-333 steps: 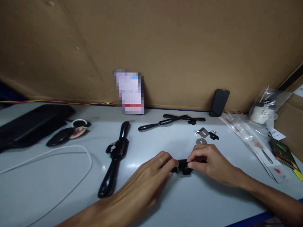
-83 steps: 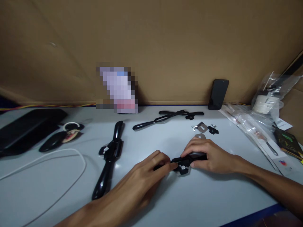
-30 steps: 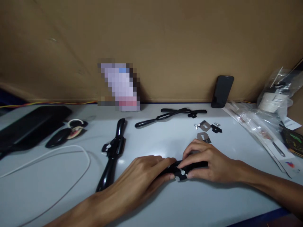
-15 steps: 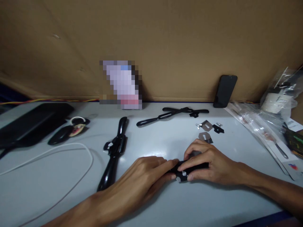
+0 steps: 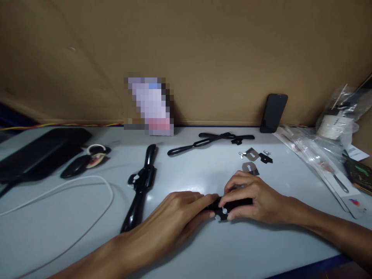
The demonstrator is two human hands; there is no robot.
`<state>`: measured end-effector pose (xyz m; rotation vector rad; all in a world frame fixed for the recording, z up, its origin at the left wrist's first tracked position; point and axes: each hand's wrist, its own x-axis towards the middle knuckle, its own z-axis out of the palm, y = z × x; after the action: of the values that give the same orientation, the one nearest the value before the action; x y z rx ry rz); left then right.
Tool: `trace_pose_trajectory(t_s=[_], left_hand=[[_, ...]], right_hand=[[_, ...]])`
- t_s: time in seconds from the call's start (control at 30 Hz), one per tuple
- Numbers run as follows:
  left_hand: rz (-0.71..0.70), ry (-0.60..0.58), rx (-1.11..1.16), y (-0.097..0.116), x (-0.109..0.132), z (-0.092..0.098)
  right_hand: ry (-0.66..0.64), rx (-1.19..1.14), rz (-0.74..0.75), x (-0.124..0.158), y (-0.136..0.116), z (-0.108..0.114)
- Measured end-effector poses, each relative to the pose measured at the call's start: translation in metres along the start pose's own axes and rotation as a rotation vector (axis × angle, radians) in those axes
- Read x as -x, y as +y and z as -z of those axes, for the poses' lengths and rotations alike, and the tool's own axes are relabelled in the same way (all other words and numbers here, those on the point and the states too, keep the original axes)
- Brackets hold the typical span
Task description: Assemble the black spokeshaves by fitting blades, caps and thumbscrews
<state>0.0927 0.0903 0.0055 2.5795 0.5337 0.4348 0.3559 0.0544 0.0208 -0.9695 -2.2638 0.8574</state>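
Note:
A black spokeshave (image 5: 222, 215) lies across the front of the table, mostly covered by my fingers. My left hand (image 5: 183, 211) is closed around its left end. My right hand (image 5: 251, 199) grips its middle and right side, thumb and index finger beside the silver thumbscrew (image 5: 224, 210). A second, assembled spokeshave (image 5: 142, 182) rests left of my hands. Behind them, two bare spokeshave bodies (image 5: 200, 143) lie crossed. Steel blades (image 5: 250, 154), black cap plates (image 5: 265, 157) and small silver screws (image 5: 241, 155) are spread beyond my right hand.
A dark phone (image 5: 274, 113) and a blurred-out upright object (image 5: 152, 106) lean on the cardboard wall (image 5: 203, 58). Plastic-wrapped packages (image 5: 322, 166) lie at right. At left are a black case (image 5: 43, 153), a mouse-like black object (image 5: 76, 166) and a white cable (image 5: 99, 177).
The view has shifted slightly. Both hands stay on the spokeshave, with my right index finger and thumb slightly moved at the thumbscrew.

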Motion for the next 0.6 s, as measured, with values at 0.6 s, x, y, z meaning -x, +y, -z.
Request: trace_pose_trajectory(t_s=[0.6], left_hand=[[-0.358, 0.035, -0.422, 0.015, 0.002, 0.014]], right_hand=[[0.660, 0.393, -0.267, 0.002, 0.046, 0.054]])
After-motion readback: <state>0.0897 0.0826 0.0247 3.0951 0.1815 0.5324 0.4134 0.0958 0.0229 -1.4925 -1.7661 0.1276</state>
